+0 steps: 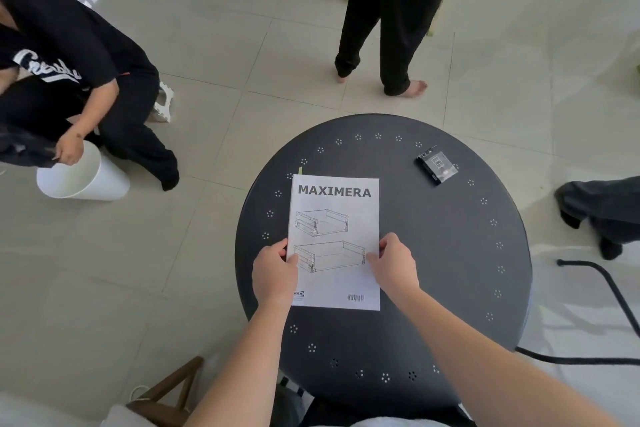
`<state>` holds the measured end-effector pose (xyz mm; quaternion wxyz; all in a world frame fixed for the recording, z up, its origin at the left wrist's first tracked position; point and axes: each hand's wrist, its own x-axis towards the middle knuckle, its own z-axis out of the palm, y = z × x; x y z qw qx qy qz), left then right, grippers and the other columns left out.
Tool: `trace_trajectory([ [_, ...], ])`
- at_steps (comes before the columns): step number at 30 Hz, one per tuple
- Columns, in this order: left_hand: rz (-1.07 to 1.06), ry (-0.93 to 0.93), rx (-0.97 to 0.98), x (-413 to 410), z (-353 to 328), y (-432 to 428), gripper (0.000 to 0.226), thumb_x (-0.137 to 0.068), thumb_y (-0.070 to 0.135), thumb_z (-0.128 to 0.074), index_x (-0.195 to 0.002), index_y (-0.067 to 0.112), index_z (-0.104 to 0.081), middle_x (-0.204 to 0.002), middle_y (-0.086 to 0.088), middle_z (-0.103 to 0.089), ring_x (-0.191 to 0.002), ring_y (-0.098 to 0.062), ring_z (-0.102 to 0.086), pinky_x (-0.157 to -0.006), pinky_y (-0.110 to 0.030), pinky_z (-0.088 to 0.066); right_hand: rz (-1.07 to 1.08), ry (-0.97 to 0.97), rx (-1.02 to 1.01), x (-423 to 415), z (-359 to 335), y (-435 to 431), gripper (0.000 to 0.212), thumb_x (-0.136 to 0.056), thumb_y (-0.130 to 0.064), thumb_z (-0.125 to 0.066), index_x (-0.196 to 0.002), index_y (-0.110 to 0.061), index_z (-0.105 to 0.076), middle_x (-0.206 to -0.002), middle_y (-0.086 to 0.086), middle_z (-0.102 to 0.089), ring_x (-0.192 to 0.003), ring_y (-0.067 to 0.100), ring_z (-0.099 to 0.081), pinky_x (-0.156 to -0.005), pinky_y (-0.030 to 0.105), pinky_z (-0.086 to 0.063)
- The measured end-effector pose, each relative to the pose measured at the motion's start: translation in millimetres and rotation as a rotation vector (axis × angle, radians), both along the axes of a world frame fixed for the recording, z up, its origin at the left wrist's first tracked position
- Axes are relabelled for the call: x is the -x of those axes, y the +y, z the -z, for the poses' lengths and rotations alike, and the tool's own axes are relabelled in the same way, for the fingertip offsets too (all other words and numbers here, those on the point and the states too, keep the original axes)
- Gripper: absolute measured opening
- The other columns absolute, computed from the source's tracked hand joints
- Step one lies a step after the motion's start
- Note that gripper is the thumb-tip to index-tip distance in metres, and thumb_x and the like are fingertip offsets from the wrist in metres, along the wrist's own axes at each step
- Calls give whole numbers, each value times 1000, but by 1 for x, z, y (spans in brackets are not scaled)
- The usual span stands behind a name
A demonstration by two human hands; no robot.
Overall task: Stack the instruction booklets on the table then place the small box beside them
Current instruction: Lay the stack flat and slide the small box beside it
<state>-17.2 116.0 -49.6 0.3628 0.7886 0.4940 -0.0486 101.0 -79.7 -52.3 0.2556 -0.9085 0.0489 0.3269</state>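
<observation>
The round table (pixel 433 253) at centre frame looks like matt dark metal, smooth, punched with small hole clusters near its rim. The booklet (pixel 334 218) on it is plain matt white paper. The small box (pixel 435 164) at upper right has a glossy black face. The floor tiles (pixel 242 45) shine faintly. At left, the white bucket (pixel 86 180) looks like smooth plastic.

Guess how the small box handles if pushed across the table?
Small box lies flat and low on the table, so it likely slides rather than tips or rolls. It looks light for its size. Its glossy dark face may be slippery to pinch.
</observation>
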Motion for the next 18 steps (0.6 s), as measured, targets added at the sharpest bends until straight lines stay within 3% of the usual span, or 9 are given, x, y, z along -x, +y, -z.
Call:
trace_trajectory([
  [6, 1, -6, -5, -2, -5, -5, 28, -100, 9, -70, -126, 16, -80, -113, -2, -81, -89, -20, -70, -74, -33, -58, -69, -32, 42, 3, 4, -4, 19, -101, -22, -61, -92, -15, -46, -89, 5, -61, -75, 27, -56, -58, 35, -41],
  [10, -30, -7, 12, -2, -11, -7, 30, -101, 11, -71, -130, 16, -77, -114, -3, -80, -89, -20, -68, -74, -32, -53, -76, 8, 27, -3, -1, -6, 18, -99, -24, -64, -101, -12, -51, -92, 4, -64, -76, 25, -58, -59, 34, -43],
  [15, -67, -28, 78, 3, -5, 2, 31, -95, 23, -77, -126, 21, -75, -102, 5, -74, -97, -24, -73, -84, -41, -60, -73, 87, -9, -16, -9, -18, 23, -97, -33, -66, -107, -14, -58, -92, 1, -65, -76, 23, -61, -63, 33, -48],
  [18, -2, 9, -28, 5, -3, -3, 39, -96, 27, -76, -134, 18, -69, -126, -2, -67, -116, -28, -67, -93, -43, -58, -72, 74, -8, -26, -13, -29, 23, -98, -36, -64, -110, -17, -59, -98, 0, -65, -84, 24, -63, -65, 33, -48],
])
